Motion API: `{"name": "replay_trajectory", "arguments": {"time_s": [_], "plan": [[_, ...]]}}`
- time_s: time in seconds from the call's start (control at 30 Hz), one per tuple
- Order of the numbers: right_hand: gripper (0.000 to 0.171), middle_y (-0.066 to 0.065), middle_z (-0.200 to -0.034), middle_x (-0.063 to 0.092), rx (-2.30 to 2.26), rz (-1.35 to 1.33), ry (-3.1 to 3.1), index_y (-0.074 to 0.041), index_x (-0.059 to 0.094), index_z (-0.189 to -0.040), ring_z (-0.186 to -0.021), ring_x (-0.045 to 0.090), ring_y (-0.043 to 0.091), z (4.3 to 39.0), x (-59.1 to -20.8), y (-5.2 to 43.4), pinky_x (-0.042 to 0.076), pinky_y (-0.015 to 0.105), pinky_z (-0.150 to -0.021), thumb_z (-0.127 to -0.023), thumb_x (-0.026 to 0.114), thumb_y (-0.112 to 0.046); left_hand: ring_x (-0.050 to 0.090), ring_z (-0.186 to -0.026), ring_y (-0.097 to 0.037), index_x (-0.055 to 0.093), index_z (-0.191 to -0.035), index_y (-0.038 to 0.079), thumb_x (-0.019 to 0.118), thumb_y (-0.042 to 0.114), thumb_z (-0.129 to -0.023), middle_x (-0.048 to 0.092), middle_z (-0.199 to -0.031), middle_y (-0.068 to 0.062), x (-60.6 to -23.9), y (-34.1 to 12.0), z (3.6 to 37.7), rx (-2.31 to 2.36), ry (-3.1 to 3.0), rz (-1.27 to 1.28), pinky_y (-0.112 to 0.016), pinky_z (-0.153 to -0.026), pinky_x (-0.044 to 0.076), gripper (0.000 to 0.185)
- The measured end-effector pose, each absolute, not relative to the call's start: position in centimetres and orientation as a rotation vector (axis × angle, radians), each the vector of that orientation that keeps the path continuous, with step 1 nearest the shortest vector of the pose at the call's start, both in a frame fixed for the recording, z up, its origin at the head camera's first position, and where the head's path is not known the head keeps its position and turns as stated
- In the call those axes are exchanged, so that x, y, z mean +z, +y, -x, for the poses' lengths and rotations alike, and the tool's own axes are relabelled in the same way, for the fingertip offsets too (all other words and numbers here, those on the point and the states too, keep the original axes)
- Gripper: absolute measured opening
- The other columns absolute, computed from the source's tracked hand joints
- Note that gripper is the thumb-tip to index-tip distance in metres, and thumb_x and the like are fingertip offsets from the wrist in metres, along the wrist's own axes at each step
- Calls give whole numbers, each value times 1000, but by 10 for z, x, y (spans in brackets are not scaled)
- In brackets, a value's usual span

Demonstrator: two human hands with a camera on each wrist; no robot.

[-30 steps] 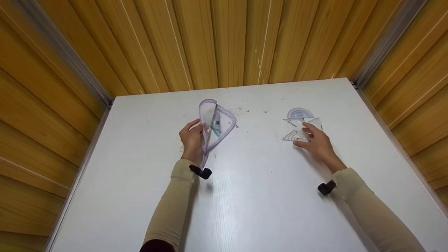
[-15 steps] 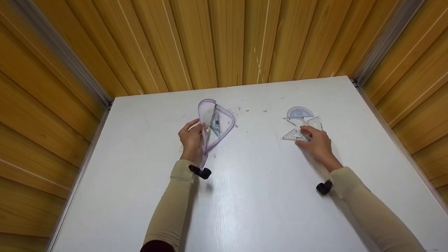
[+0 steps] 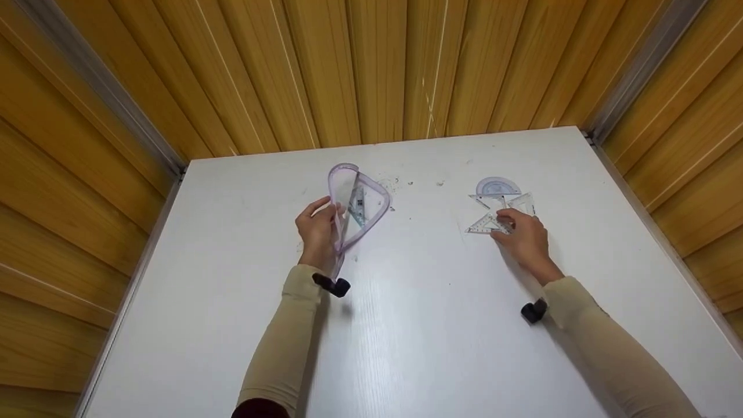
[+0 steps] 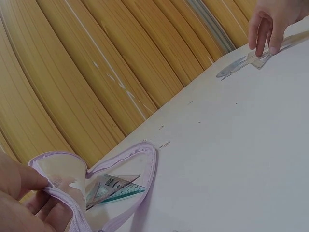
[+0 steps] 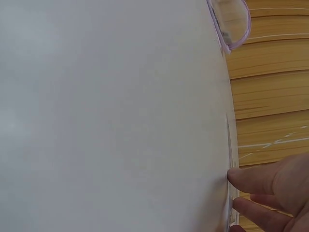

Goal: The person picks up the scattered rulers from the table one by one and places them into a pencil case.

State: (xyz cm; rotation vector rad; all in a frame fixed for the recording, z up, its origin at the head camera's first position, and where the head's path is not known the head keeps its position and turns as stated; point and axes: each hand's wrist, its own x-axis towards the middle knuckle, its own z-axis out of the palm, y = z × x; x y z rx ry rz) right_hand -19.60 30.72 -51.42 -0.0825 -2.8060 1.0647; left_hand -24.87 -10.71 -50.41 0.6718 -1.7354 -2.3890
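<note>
1. The left hand (image 4: 24, 195) pinched the lilac zipped edge of a see-through pouch (image 4: 152, 166), some of its fingers showing through the clear panel.
2. Inside the pouch lay overlapping clear set squares (image 4: 116, 190), one edged green.
3. Well beyond the pouch, to its right, the right hand (image 4: 282, 19) gripped a clear angular piece (image 4: 261, 62).
4. A rounded flat piece (image 4: 229, 69) lay on the pouch's side of that.
5. Yellow wood-grained panels (image 4: 111, 72) rose behind the pouch.

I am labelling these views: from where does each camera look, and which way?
Head: on the head, facing forward and down; left hand, right hand and sleeves show.
Left wrist: on that wrist, facing the pouch and wall; both hands show.
Right wrist: on that wrist, facing the table; the right hand shows.
Both wrist views share the pouch.
</note>
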Motion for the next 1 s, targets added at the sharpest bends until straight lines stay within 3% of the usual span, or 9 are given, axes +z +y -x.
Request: {"name": "replay_trajectory", "arguments": {"time_s": [0.5,0.7,1.0], "plan": [[49,26,-126,65,1203,-15,-2863,1,58,-139,-116,58,45,202,-513,309,46,55,-97,-91,69,5,69,-99,-26,72,-125,4,73,7,-93,72,-111,-15,-505,-106,250,-2384,-1748,-692,-34,-83,56,32],[52,26,-131,64,1228,-2,-2887,0,57,-141,-121,57,48,203,-510,313,46,57,-99,-91,69,5,69,-98,-25,72,-124,6,72,8,-94,74,-108,-14,-505,-106,249,-2370,-1775,-682,-33,-81,55,30],[52,25,-131,63,1216,-29,-2896,0,57,-141,-114,58,44,204,-512,310,45,51,-94,-91,68,5,71,-96,-26,72,-122,4,72,6,-94,75,-107,-15,-506,-106,249,-2376,-1745,-675,-32,-77,56,29]]}}
